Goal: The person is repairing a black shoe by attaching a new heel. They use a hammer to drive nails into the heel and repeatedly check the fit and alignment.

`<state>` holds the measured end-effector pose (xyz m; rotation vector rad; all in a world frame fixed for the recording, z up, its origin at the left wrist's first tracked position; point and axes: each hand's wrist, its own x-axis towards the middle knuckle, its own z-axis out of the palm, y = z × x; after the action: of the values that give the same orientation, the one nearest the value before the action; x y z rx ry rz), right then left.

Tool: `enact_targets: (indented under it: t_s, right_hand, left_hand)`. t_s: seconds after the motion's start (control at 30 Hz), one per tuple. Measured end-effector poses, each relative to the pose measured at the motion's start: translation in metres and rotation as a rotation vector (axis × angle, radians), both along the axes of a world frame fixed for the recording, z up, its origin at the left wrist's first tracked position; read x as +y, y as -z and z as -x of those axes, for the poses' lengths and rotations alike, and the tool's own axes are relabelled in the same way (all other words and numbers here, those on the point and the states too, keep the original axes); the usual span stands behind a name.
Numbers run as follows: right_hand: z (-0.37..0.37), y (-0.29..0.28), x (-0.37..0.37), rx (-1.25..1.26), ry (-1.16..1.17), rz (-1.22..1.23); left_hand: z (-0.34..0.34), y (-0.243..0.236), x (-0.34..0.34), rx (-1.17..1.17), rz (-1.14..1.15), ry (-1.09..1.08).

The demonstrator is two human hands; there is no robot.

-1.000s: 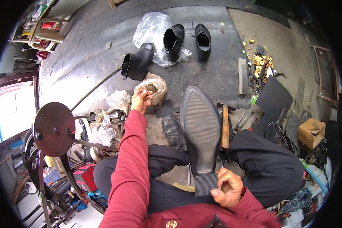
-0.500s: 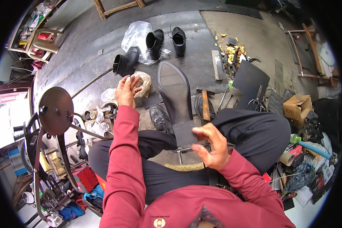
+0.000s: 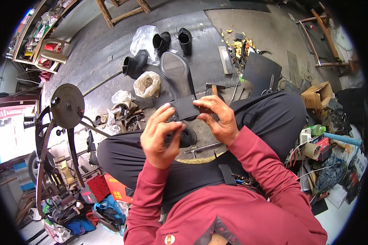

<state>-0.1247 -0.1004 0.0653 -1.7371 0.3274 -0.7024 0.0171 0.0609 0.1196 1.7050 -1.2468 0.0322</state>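
Note:
A black shoe [image 3: 177, 77] stands sole up between my knees, toe pointing away and its ribbed heel [image 3: 185, 108] nearest me. My right hand [image 3: 217, 117] has its index finger on the heel's right edge, the thumb curled just below. At the left edge of the heel is my left hand [image 3: 160, 136], fingers bent and thumb brought toward them; anything small between them is too hidden to make out. What supports the shoe underneath is hidden. Beyond its left side sits an opened whitish bag [image 3: 147, 84] with dark contents.
Several black boots [image 3: 135, 64] stand farther off beside a clear plastic bag [image 3: 144, 38]. A hammer [image 3: 214, 89] lies right of the shoe, with scissors [image 3: 271, 83] farther right. A machine with a round dark wheel [image 3: 67, 105] rises at left. A cardboard box [image 3: 317, 96] sits at right.
My left hand has come back from beside the whitish bag to the heel's left edge. My right hand remains by the heel. The whole view has shifted somewhat.

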Motion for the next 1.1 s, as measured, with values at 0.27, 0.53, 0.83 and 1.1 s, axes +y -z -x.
enact_targets:
  t_s: [0.27,0.53,0.83,1.1]
  right_hand:
    - [0.003,0.009,0.003,0.020,0.000,-0.120]
    - [-0.003,0.017,0.005,-0.020,0.009,-0.245]
    - [-0.003,0.017,0.005,0.005,0.004,-0.287]
    - [0.004,0.002,0.012,0.091,-0.008,-0.643]
  left_hand:
    - [-0.001,0.021,-0.024,-0.178,-0.009,0.081]
    - [0.000,0.033,-0.028,0.096,0.077,-0.012]
    - [0.005,0.029,-0.024,0.303,0.040,-0.056]
    - [0.005,0.042,-0.019,-0.200,0.041,0.010]
